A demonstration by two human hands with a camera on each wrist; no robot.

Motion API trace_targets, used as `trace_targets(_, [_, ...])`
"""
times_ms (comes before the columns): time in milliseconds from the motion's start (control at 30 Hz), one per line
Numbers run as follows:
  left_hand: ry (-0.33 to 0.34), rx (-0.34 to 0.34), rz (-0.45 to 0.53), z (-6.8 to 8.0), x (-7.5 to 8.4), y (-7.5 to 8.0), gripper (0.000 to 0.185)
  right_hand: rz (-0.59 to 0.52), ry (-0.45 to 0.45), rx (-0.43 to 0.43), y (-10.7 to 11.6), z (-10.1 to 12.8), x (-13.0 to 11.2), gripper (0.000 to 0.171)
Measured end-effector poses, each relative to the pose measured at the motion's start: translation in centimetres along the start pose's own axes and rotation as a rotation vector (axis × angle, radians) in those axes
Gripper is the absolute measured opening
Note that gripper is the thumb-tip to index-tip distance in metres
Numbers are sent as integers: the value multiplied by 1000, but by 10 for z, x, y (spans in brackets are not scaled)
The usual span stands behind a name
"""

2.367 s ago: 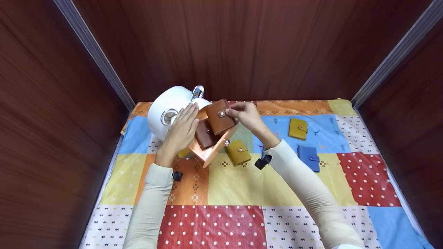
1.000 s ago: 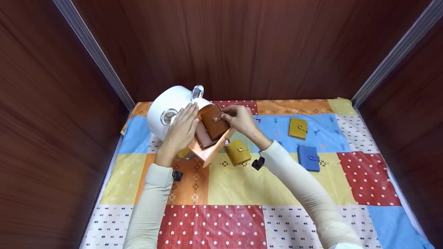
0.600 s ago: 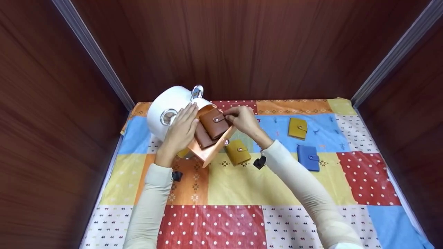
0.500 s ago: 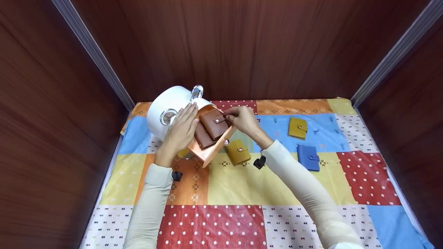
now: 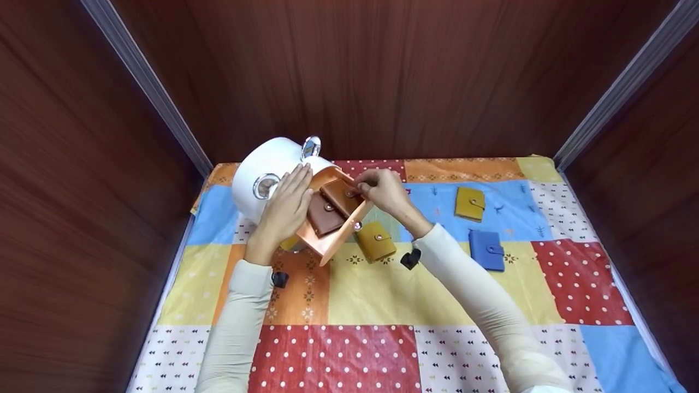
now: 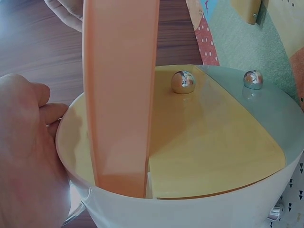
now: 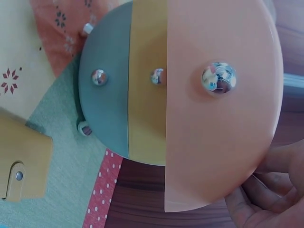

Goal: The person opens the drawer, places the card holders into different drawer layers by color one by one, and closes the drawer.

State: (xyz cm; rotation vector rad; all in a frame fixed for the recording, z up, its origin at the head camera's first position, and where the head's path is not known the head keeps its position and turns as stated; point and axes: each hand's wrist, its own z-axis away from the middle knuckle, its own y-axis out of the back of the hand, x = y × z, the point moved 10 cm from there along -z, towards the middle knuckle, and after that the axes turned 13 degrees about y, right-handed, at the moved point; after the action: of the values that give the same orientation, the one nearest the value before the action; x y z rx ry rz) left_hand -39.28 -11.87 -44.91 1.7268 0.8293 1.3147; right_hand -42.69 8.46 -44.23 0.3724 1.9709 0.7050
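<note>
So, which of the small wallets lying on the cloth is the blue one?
The blue wallet is the one farthest right on the patchwork cloth, beside the right sleeve. The other two there, one mustard wallet by the orange drawer and another, are mustard-yellow.

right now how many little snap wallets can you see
5: two brown wallets in the orange drawer, two mustard wallets and one blue wallet on the cloth. More may be hidden.

Light is even and fairly bright, with only soft, faint shadows on the patchwork cloth [image 5: 382, 295]. The head view bends straight lines near its edges (a wide lens), and the wooden walls [image 5: 65, 218] smear there. Metal knobs [image 7: 217, 78] carry small glints; the wrist views look slightly washed.
</note>
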Motion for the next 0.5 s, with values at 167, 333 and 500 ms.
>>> trace_targets(167, [4,-5,-3,0,0,-1,57,-18,13,15,4,3,-3,19])
trace_targets(333, [-4,8,5,1,0,-1,57,-47,36,37,12,8,-10,18])
trace_targets(500, [-6,15,9,1,-1,0,57,-31,64,68,21,14,-14,17])
